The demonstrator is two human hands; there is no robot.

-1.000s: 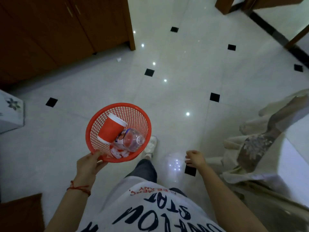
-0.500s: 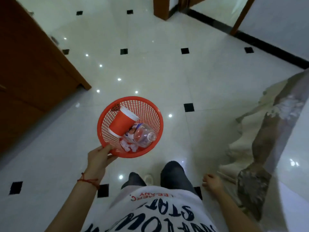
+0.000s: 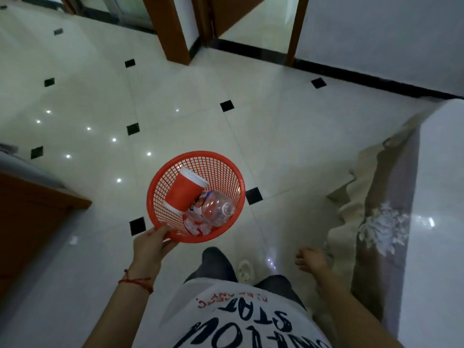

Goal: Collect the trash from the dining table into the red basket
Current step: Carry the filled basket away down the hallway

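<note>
My left hand (image 3: 149, 247) grips the near rim of the red mesh basket (image 3: 218, 169), held out in front of me above the tiled floor. Inside it lie a red paper cup (image 3: 183, 192) on its side, a clear plastic bottle (image 3: 217, 210) and crumpled paper scraps (image 3: 198, 228). Hanging at my side, my right hand (image 3: 310, 259) holds nothing, its fingers loosely curled and slightly apart. The dining table (image 3: 442, 197) shows at the right edge, with its patterned cloth (image 3: 376, 209) draping down.
A brown wooden cabinet (image 3: 30, 222) stands at the left. A wooden door frame (image 3: 175, 28) and a doorway lie ahead, with a black skirting strip (image 3: 376, 81) along the wall. My legs and a white shoe (image 3: 244, 271) are below.
The view has swung to the right: the cabinet slid further left and the doorway came into view. The basket stays in my left hand; my right hand stays low by the tablecloth.
</note>
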